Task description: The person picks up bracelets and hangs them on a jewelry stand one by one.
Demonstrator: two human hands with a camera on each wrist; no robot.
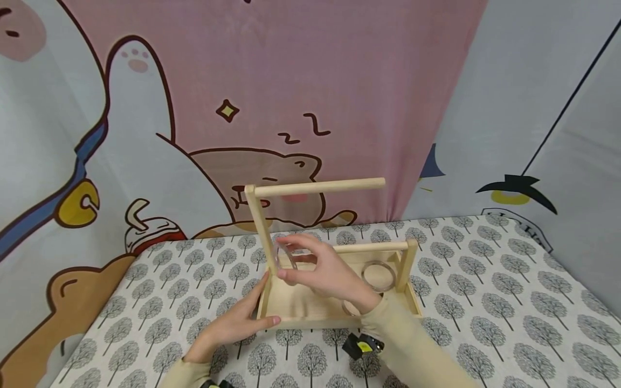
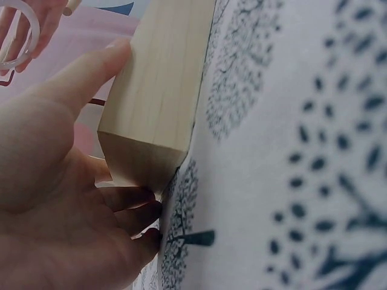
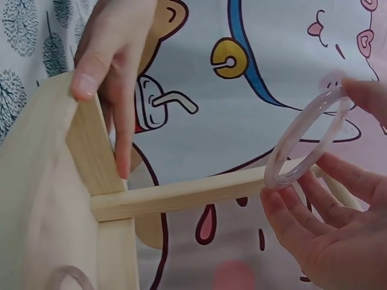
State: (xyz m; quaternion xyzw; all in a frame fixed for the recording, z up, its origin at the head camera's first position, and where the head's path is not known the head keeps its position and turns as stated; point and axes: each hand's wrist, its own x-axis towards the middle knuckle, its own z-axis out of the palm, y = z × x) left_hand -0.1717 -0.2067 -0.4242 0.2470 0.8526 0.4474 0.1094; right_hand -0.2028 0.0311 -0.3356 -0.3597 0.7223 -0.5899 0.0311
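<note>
A wooden bangle stand with a tray base (image 1: 287, 300) stands on the cloth. My left hand (image 1: 241, 319) grips its near left corner, thumb over the front edge and fingers against the side. Above the tray's left part, my right hand (image 1: 317, 265) pinches a clear, pinkish bangle (image 3: 294, 136) between thumb and fingertips, beside the tall left post (image 1: 261, 229). In the right wrist view this bangle is tilted and apart from the wood. Another bangle (image 1: 379, 262) is below the lower bar (image 1: 373, 247), near the right post. A further bangle (image 1: 344, 309) is partly hidden by my right wrist.
From the left post a high bar (image 1: 320, 187) runs right to a free end. The short right post (image 1: 406, 267) carries the lower bar. Tree-patterned cloth (image 1: 485, 302) surrounds the stand, and a cartoon-printed curtain (image 1: 368, 97) hangs behind.
</note>
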